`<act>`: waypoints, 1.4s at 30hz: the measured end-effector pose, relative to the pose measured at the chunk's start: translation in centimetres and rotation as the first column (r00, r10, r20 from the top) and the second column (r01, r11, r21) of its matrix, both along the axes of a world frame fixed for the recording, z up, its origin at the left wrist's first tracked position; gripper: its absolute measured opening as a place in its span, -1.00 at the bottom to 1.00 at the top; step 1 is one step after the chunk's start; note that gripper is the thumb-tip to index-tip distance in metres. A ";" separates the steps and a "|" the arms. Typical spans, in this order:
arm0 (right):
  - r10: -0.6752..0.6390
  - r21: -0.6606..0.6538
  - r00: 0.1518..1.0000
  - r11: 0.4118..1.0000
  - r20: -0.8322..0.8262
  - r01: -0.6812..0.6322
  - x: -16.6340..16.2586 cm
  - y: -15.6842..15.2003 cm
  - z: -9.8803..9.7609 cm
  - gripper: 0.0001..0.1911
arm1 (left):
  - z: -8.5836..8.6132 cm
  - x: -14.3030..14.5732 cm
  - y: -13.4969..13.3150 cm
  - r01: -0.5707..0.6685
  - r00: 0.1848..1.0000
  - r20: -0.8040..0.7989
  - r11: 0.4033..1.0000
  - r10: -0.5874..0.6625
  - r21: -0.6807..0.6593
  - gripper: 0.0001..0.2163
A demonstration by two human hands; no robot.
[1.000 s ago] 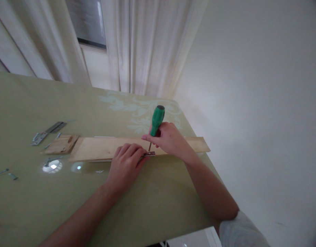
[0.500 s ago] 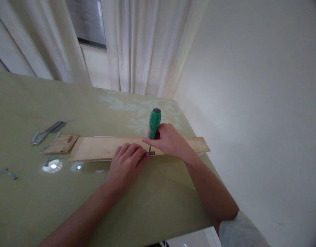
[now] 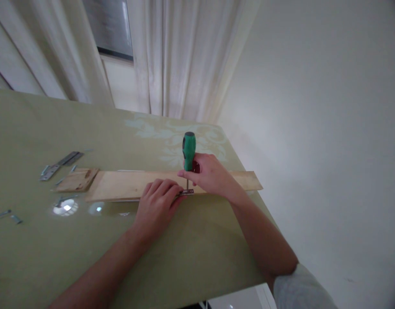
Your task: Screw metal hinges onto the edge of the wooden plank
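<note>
One green-handled screwdriver [image 3: 189, 150] is held upright by the right hand [image 3: 210, 176], closed round its handle. The tip is set on one small metal hinge [image 3: 186, 192] at the near edge of one long pale wooden plank [image 3: 120, 184]. The left hand [image 3: 157, 205], half-curled, is pressed there; its grip cannot be told.

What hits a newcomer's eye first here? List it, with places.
The green screwdriver stands out most, held upright in the right hand at mid-table, its tip down on a small metal plate at the near edge of a long wooden board. The left hand presses down just beside the plate. Farther left on the green table lie a small wood block and loose metal hinges.
</note>
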State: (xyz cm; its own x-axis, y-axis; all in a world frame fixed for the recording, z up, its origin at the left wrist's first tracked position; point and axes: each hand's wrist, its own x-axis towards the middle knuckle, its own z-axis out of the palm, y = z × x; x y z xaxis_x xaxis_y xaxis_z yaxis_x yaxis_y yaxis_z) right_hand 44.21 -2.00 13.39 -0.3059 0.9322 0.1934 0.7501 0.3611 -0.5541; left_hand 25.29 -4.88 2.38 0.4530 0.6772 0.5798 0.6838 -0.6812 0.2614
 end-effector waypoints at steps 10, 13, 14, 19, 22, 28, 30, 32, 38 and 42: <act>-0.017 -0.022 0.999 1.000 0.031 0.017 0.0 -0.4 0.7 -0.71 | 0.0 0.0 0.0 -0.002 1.000 -0.002 1.000 0.002 -0.002 -0.89; -0.004 -0.013 0.999 1.000 0.043 0.005 -0.1 -0.3 0.6 -0.71 | 0.0 0.0 0.0 0.000 1.000 0.000 1.000 0.000 -0.003 -0.89; -0.001 -0.012 0.999 1.000 0.042 0.002 -0.1 -0.3 0.5 -0.70 | 0.0 0.0 0.0 -0.001 1.000 -0.002 1.000 0.001 -0.004 -0.89; 0.005 -0.021 1.000 1.000 0.007 -0.005 0.1 -0.4 0.4 -0.74 | 0.0 -0.1 0.0 0.002 1.000 -0.004 1.000 -0.002 0.003 -0.90; 0.033 -0.072 0.999 0.997 -0.006 -0.034 0.3 -0.3 0.4 -0.79 | -0.1 -0.1 0.0 0.004 1.000 -0.001 1.000 -0.004 0.003 -0.91; 0.096 -0.239 0.991 0.964 -0.091 -0.115 1.1 -0.1 0.5 -0.87 | -0.1 -0.1 0.1 0.007 1.000 0.007 1.000 -0.007 0.012 -0.91; 0.100 -0.274 0.985 0.952 -0.141 -0.136 1.2 -0.3 0.5 -0.85 | -0.1 0.0 0.0 0.006 1.000 0.007 1.000 -0.006 0.014 -0.90; 0.094 -0.305 0.979 0.941 -0.181 -0.146 1.2 -0.5 0.7 -0.75 | -0.1 0.0 0.0 0.003 1.000 0.007 1.000 -0.003 0.011 -0.90; -0.023 -0.112 0.999 0.994 -0.047 0.018 0.5 -1.2 1.6 -0.60 | -0.1 0.0 0.0 0.003 1.000 0.017 1.000 -0.003 -0.002 -0.89; -0.004 -0.020 1.000 1.000 -0.017 0.003 0.5 -1.1 1.6 -0.77 | -0.1 0.0 0.0 0.002 1.000 0.018 1.000 -0.002 0.004 -0.90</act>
